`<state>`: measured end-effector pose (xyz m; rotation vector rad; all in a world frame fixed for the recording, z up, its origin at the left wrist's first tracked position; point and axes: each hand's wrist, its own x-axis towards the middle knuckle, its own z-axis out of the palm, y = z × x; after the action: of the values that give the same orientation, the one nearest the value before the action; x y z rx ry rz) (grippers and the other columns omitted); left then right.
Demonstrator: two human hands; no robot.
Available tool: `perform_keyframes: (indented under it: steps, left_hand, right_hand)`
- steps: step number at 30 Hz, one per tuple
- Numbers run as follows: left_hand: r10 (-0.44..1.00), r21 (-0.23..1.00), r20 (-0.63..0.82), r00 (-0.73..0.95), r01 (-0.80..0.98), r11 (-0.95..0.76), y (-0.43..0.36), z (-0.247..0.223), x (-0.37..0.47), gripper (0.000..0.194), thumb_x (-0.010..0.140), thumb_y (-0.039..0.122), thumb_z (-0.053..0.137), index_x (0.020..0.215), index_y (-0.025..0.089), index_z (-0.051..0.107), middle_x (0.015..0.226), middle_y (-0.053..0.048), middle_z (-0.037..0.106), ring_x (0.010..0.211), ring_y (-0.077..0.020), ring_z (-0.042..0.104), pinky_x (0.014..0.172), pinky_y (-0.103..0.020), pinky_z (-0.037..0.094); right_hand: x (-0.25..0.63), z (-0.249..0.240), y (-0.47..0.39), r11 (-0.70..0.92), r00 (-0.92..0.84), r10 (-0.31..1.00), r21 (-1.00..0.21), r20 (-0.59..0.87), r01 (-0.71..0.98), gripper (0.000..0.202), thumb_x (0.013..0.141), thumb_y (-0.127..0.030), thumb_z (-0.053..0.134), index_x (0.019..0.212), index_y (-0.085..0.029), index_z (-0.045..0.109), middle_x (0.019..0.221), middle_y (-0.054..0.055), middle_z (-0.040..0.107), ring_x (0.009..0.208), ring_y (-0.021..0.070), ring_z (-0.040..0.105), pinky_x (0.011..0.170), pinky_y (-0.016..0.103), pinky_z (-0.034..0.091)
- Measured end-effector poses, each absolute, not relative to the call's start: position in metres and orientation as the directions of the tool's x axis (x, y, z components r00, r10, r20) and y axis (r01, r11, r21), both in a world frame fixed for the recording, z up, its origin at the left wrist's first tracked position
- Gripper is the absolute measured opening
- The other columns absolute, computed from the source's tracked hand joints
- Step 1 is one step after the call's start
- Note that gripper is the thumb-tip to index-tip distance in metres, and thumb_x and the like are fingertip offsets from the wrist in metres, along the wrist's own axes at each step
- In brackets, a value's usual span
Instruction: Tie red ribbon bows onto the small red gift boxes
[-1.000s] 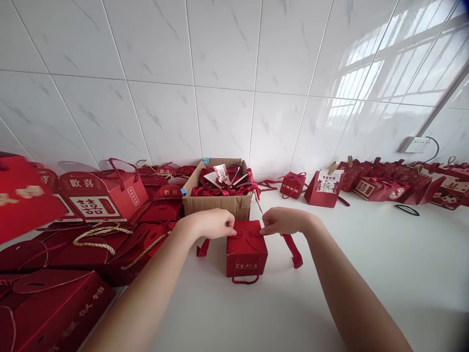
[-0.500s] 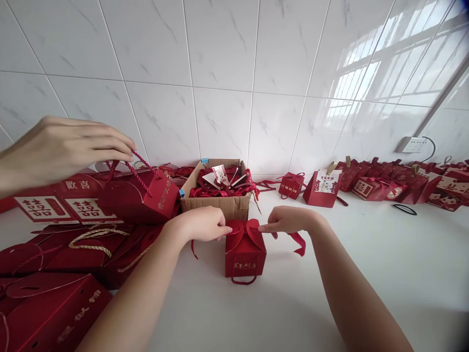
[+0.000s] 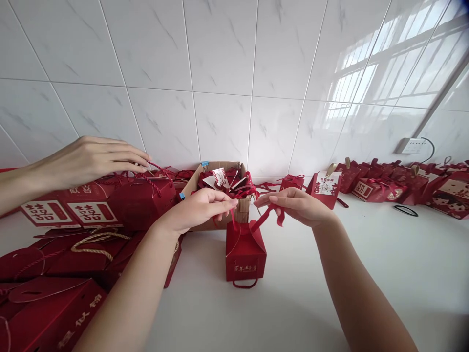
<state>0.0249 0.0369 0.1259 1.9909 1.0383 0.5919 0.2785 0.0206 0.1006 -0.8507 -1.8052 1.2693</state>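
A small red gift box (image 3: 245,254) with gold lettering and a cord handle hanging down its front stands upright on the white table. Red ribbon (image 3: 261,219) rises from its folded top in two ends. My left hand (image 3: 205,208) pinches the left end above the box. The right end runs up into the fingers of my right hand (image 3: 293,203), which are closed on it. Both hands are raised just over the box top, a small gap apart.
Behind the box stands a cardboard carton (image 3: 242,212) of red ribbons and cards. At left, another person's hand (image 3: 106,156) holds the cord of a red box among several stacked ones. More red boxes (image 3: 388,178) line the wall at right, near a black band (image 3: 405,210).
Both my hands have lifted from the box top, drawing the ribbon ends upward and closer together. The other person's hand has lowered its red box and shifted right.
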Motion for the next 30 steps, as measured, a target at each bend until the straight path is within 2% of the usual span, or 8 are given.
perform_keyframes:
  steps: [4, 7, 10, 14, 19, 25, 30]
  left_hand:
    - [0.796, 0.906, 0.126, 0.592, 0.258, -0.335, 0.037, 0.129, 0.022, 0.033, 0.082, 0.045, 0.056, 0.093, 0.017, 0.072, 0.07, -0.003, 0.058, 0.065, -0.0121, 0.047, 0.059, -0.024, 0.037]
    - [0.787, 0.938, 0.172, 0.593, 0.145, -0.314, 0.04, 0.127, 0.021, 0.031, 0.083, 0.041, 0.057, 0.085, 0.015, 0.074, 0.076, -0.007, 0.063, 0.066, -0.0126, 0.05, 0.061, -0.025, 0.04]
    - [0.801, 0.967, 0.201, 0.564, 0.015, -0.253, 0.041, 0.124, 0.023, 0.027, 0.082, 0.038, 0.06, 0.081, 0.015, 0.073, 0.087, -0.009, 0.068, 0.07, -0.0136, 0.055, 0.063, -0.026, 0.043]
    - [0.829, 0.959, 0.281, 0.483, -0.114, -0.258, 0.036, 0.123, 0.031, 0.029, 0.085, 0.041, 0.056, 0.089, 0.017, 0.072, 0.099, -0.008, 0.068, 0.065, -0.0114, 0.056, 0.059, -0.025, 0.041]
    - [0.84, 0.938, 0.345, 0.418, -0.18, -0.295, 0.029, 0.125, 0.041, 0.042, 0.089, 0.047, 0.043, 0.092, 0.015, 0.071, 0.102, -0.01, 0.068, 0.064, -0.0121, 0.053, 0.057, -0.026, 0.038]
    - [0.806, 0.877, 0.469, 0.361, -0.302, -0.375, 0.028, 0.124, 0.041, 0.038, 0.089, 0.041, 0.044, 0.092, 0.016, 0.072, 0.111, -0.01, 0.066, 0.077, -0.0144, 0.055, 0.066, -0.027, 0.041]
    - [0.806, 0.854, 0.516, 0.292, -0.247, -0.458, 0.022, 0.123, 0.042, 0.025, 0.085, 0.03, 0.053, 0.097, 0.021, 0.072, 0.12, -0.006, 0.064, 0.098, -0.0185, 0.055, 0.073, -0.026, 0.042]
  right_hand:
    - [0.272, 0.097, 0.023, 0.325, -0.491, 0.802, -0.938, 0.34, -0.118, 0.034, 0.087, -0.043, 0.055, 0.07, -0.018, 0.07, 0.103, 0.007, 0.071, 0.104, 0.0224, 0.061, 0.097, 0.04, 0.041]
    - [0.267, 0.096, 0.022, 0.332, -0.424, 0.825, -0.927, 0.374, -0.173, 0.043, 0.089, -0.054, 0.046, 0.082, -0.02, 0.072, 0.102, 0.007, 0.071, 0.104, 0.0231, 0.061, 0.098, 0.042, 0.041]
    - [0.262, 0.098, 0.02, 0.384, -0.344, 0.834, -0.902, 0.431, -0.2, 0.055, 0.089, -0.063, 0.033, 0.095, -0.024, 0.071, 0.111, 0.006, 0.068, 0.113, 0.024, 0.057, 0.099, 0.042, 0.041]
    - [0.258, 0.1, 0.016, 0.489, -0.243, 0.816, -0.85, 0.525, -0.194, 0.054, 0.091, -0.061, 0.027, 0.107, -0.027, 0.067, 0.123, 0.003, 0.062, 0.117, 0.0222, 0.055, 0.101, 0.04, 0.041]
    - [0.254, 0.1, 0.012, 0.573, -0.17, 0.799, -0.816, 0.576, -0.072, 0.044, 0.093, -0.053, 0.036, 0.114, -0.027, 0.064, 0.126, 0.003, 0.061, 0.114, 0.0225, 0.057, 0.102, 0.042, 0.039]
    - [0.249, 0.1, 0.007, 0.625, -0.138, 0.774, -0.78, 0.618, 0.008, 0.036, 0.092, -0.048, 0.043, 0.112, -0.028, 0.065, 0.126, 0.002, 0.061, 0.118, 0.0234, 0.054, 0.104, 0.042, 0.039]
    - [0.25, 0.103, 0.003, 0.624, -0.149, 0.771, -0.781, 0.619, -0.02, 0.032, 0.092, -0.044, 0.046, 0.114, -0.029, 0.065, 0.123, 0.001, 0.063, 0.121, 0.0232, 0.053, 0.106, 0.042, 0.038]
